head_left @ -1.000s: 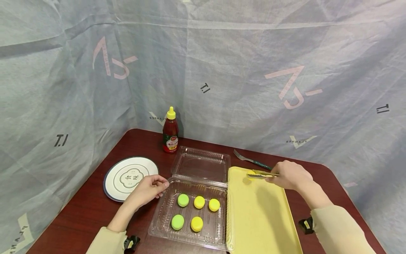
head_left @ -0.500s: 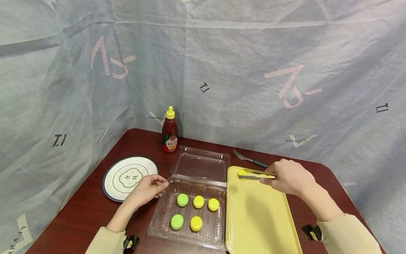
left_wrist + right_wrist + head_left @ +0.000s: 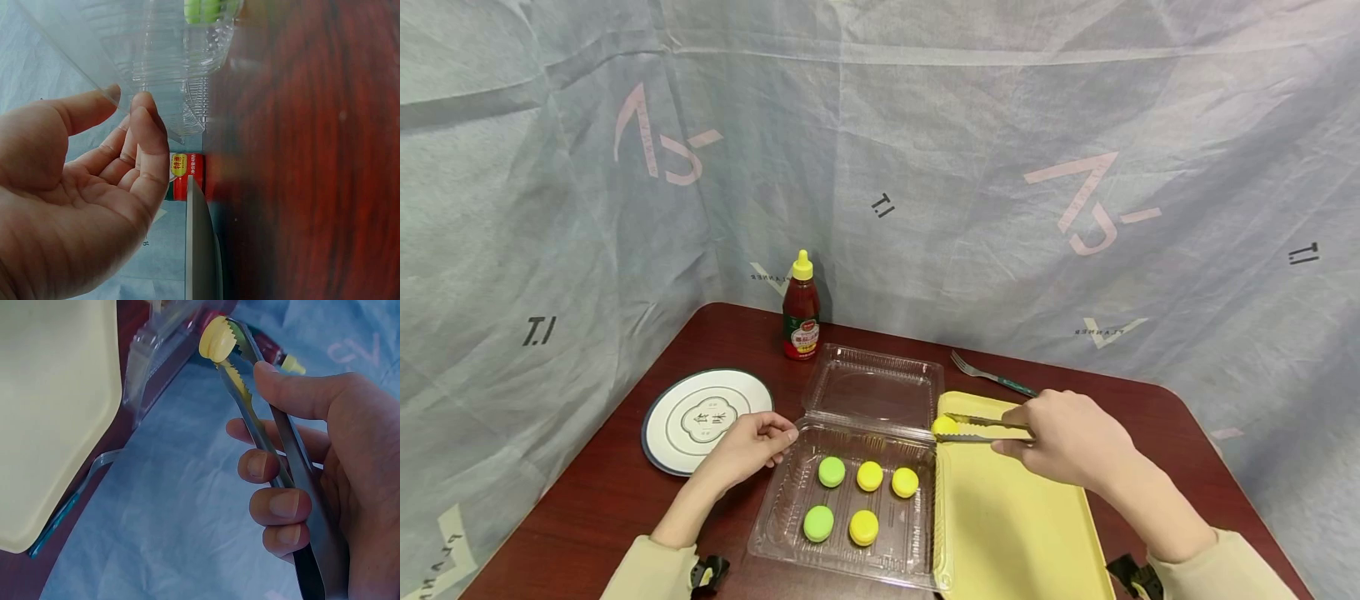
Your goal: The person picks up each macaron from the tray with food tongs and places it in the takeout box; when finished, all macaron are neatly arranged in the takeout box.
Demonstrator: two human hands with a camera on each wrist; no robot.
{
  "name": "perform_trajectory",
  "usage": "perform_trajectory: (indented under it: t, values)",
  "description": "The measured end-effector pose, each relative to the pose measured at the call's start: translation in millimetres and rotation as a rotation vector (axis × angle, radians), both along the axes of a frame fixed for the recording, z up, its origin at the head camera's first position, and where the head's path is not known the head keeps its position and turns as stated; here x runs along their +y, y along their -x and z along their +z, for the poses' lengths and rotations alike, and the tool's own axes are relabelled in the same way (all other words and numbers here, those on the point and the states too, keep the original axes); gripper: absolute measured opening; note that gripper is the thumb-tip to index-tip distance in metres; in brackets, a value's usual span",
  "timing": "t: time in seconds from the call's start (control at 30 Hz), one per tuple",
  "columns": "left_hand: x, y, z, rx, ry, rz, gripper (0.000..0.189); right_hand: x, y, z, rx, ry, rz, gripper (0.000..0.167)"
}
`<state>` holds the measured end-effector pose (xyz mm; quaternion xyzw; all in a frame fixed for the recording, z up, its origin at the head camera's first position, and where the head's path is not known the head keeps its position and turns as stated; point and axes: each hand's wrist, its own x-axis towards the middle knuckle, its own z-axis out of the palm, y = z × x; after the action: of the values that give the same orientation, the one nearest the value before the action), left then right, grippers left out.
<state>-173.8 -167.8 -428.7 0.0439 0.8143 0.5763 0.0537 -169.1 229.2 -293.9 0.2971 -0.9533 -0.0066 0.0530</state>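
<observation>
My right hand (image 3: 1071,437) grips a pair of metal tongs (image 3: 289,434), their serrated tips pinching a yellow macaron (image 3: 944,427). It hangs raised at the border between the yellow tray (image 3: 1045,542) and the clear plastic container (image 3: 820,560). Thumb and index finger of my left hand (image 3: 748,450) pinch the container's upper left rim, its other fingers loosely curled in the left wrist view. Inside the container sit two green macarons (image 3: 832,472) and three yellow macarons (image 3: 869,476). The hinged lid (image 3: 876,392) lies open towards the back.
A white plate (image 3: 662,417) with a blue rim lies left of the container. Behind stands a ketchup bottle (image 3: 802,321) with a yellow cap. A fork (image 3: 985,377) lies past the tray's far edge. A grey cloth (image 3: 925,150) hangs behind the table.
My right hand has carried the tongs and yellow macaron leftward from over the tray's far part to the container's right edge. The left hand has stayed at the rim.
</observation>
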Motion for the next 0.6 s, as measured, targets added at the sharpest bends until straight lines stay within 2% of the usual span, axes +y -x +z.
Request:
perform_trajectory:
  t: [0.2,0.4,0.6]
  values:
    - [-0.1,-0.3,0.2,-0.003,0.005,0.006,0.016,-10,-9.9,-7.7,0.024,-0.004,0.06,0.04]
    - [0.1,-1.3,1.0,-0.008,0.001,0.008,0.016,-18,-17.8,-22.1,0.02,-0.011,0.1,0.043]
    - [-0.3,-0.6,0.9,-0.009,-0.005,0.002,0.016,-22,-22.4,-36.1,0.006,-0.015,0.123,0.026]
